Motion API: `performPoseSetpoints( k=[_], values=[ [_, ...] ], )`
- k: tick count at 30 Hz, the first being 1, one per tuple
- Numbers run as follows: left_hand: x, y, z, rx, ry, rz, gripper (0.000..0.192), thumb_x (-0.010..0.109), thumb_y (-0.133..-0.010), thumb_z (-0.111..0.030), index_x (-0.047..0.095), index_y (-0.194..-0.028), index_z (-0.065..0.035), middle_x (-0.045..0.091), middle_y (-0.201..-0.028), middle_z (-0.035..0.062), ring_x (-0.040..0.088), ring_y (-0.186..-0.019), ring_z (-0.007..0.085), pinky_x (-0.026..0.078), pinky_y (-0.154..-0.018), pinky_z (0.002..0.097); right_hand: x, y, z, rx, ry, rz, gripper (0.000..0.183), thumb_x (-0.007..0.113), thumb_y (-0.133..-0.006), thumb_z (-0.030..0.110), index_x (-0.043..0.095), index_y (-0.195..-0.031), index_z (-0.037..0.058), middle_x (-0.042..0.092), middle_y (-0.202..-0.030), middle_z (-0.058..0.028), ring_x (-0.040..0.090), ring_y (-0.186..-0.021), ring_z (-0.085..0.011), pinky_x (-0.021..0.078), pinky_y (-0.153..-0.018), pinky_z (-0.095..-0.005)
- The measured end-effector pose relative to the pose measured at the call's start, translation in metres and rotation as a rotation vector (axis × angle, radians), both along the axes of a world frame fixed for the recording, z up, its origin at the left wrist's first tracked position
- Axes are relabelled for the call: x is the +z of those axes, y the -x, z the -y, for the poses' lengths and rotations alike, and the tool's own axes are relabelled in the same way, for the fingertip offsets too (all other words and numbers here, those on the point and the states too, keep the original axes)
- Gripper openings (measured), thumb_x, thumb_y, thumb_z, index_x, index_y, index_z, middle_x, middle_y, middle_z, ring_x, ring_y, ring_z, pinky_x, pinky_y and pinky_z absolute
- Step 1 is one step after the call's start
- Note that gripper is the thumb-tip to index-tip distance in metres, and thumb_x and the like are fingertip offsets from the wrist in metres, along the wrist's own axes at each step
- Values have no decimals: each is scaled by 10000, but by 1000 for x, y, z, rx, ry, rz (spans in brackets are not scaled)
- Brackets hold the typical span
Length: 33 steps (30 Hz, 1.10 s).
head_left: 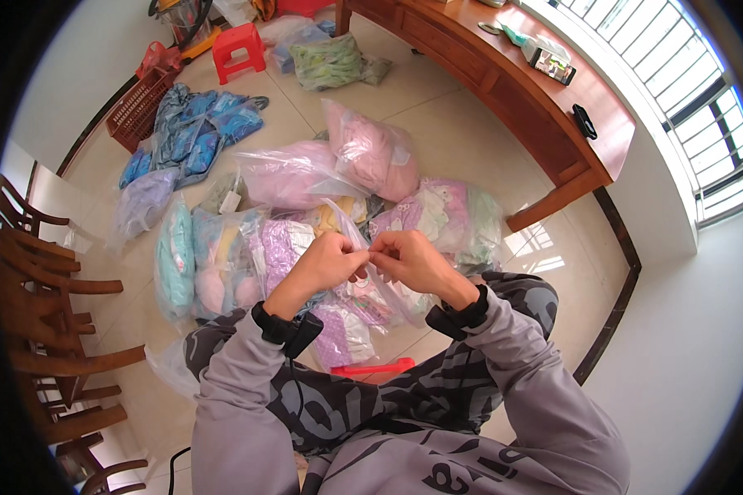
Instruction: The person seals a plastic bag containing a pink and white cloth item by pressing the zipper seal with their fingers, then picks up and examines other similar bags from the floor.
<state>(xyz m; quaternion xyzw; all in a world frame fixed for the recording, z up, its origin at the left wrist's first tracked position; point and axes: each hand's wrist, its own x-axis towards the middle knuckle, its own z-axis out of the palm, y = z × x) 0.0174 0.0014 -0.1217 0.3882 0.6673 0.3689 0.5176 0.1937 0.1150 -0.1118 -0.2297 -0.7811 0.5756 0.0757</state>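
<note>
My left hand and my right hand meet in front of me, thumbs and fingertips pinched together. Between them they grip a thin, translucent plastic bag, seen nearly edge-on, its upper part rising beyond my fingers. Whether anything is inside it I cannot tell. Under my hands lie clear bags of folded cloth: a purple dotted one, a pink-and-white printed one and a purple-and-white one. Past my fingertips rest two bags of pink cloth.
Left are bags of teal and blue-and-pink cloth, with wooden chairs beyond. Blue bagged goods lie by a brown plastic basket. A red stool stands farther back. Right is a wooden desk holding a phone.
</note>
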Motion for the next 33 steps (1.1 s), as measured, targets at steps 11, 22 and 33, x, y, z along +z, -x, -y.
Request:
performPoseSetpoints(
  k=[11,22,33],
  values=[
    [-9,-2,3,-20,-67,44,273,609,-1022,-164,743,-963,66,747,-813,103,714,-726,159,574,-690,290,6,-1,-5,-33,18,33,171,669,-987,133,682,-999,-37,688,-754,-38,641,-659,-92,528,-570,-261],
    [-8,-15,6,-182,-155,-308,200,635,-963,-121,733,-971,54,751,-784,95,702,-690,135,551,-661,296,4,-4,-5,70,-54,246,209,648,-890,130,737,-866,-58,716,-681,-127,715,-562,-187,560,-537,-325],
    [-33,-9,5,-189,118,81,168,679,-943,-121,745,-969,31,767,-826,111,745,-749,159,576,-681,278,-1,-5,6,108,-114,305,212,648,-857,146,745,-842,-41,709,-652,-127,701,-547,-206,551,-541,-341]
  ],
)
